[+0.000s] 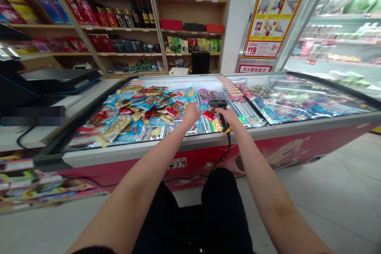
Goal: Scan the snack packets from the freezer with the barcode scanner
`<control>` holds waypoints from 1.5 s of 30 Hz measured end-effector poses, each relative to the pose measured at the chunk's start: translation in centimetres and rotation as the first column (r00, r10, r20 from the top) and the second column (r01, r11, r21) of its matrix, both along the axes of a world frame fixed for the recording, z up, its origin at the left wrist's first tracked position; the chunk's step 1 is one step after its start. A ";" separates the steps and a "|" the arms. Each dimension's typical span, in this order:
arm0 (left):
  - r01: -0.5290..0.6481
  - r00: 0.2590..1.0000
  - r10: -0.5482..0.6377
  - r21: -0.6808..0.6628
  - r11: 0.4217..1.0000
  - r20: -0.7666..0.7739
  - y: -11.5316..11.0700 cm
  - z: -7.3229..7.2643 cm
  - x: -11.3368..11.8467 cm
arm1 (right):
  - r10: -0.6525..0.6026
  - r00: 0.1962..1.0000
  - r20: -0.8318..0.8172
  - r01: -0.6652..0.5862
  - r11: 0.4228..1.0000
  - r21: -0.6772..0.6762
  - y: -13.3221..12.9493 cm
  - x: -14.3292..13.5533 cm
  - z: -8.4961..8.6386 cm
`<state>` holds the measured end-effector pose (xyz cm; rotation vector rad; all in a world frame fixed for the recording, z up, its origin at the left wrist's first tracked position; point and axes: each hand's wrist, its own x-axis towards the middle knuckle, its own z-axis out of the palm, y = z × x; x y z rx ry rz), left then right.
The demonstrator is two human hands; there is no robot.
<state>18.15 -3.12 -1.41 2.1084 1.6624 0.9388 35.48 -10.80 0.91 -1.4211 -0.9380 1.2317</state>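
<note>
My right hand [228,118] is wrapped round a black and yellow barcode scanner [219,104], its head over the freezer and its cable hanging down the front. My left hand [191,114] is beside it with the fingers drawn together. A light-blue wrapped packet [203,107] shows at its fingertips; whether the fingers grip it I cannot tell. Between the hands, below the scanner head, is a red and brown snack packet [210,114]. A heap of gold, blue and red wrapped packets [149,103] lies to the left on the freezer.
The chest freezer [205,139] runs across in front of my knees, with wire baskets [235,105] inside and a glass lid [315,95] on the right. A counter [98,91] with a device stands left. Shelves [119,27] of boxes and bottles are behind. The cable [190,176] trails leftward.
</note>
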 end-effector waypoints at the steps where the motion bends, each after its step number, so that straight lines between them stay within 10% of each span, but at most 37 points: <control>1: -0.018 1.000 0.018 0.014 1.000 -0.009 0.0 0.3 -0.8 | 0.008 1.000 0.011 -0.008 1.000 0.005 0.1 -0.4 0.0; 11: -0.380 0.917 0.392 0.134 0.915 -0.078 0.1 4.5 -12.0 | 0.119 0.992 0.047 -0.119 0.993 0.007 0.4 -5.9 0.1; 17: -0.520 0.827 0.520 0.059 0.852 -0.213 0.2 4.5 -17.3 | 0.172 0.983 0.069 -0.173 0.985 0.017 0.5 -8.5 0.1; 30: -0.489 0.859 0.475 -0.026 0.872 -0.192 0.0 2.7 -19.1 | 0.248 0.963 0.108 -0.250 0.968 0.005 0.0 -11.0 0.5; 39: -0.137 0.931 0.245 -0.365 0.921 0.270 -3.1 4.1 -19.0 | 0.271 0.956 0.116 -0.273 0.962 0.006 -0.1 -12.0 1.0; 45: -0.145 0.958 0.195 -0.232 0.962 0.209 -3.1 4.1 -17.5 | 0.268 0.956 0.115 -0.274 0.961 0.036 -0.2 -11.9 1.5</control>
